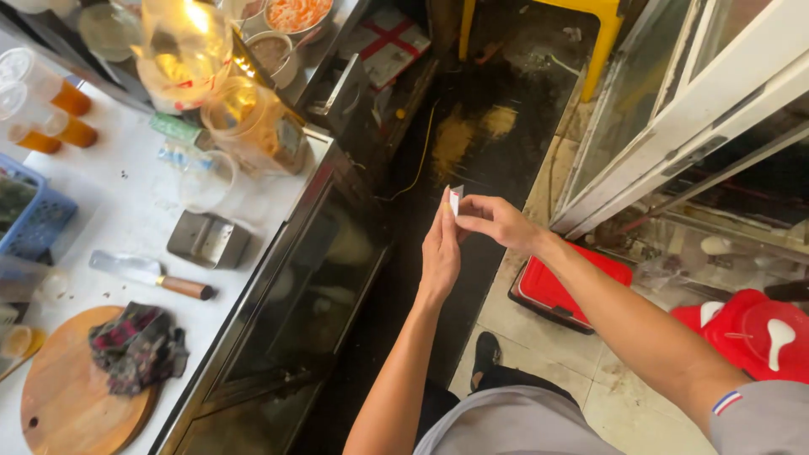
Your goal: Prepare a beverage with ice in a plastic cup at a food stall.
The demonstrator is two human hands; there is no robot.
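My left hand (441, 251) and my right hand (497, 221) meet in front of me, above a dark wet floor. Between their fingertips they pinch a small white slip with a red edge (456, 200). The right thumb and forefinger grip its right side; the left fingers press against its left side. Both arms are bare and reach out from grey short sleeves.
A white counter (126, 211) on the left carries a cleaver (147, 275), a round wooden board (72, 396) with a dark cloth (139, 347), a metal box (208, 240), plastic jars and a blue basket (34, 219). Red lids (763, 333) and a red tray (556, 291) lie at right, below white door frames.
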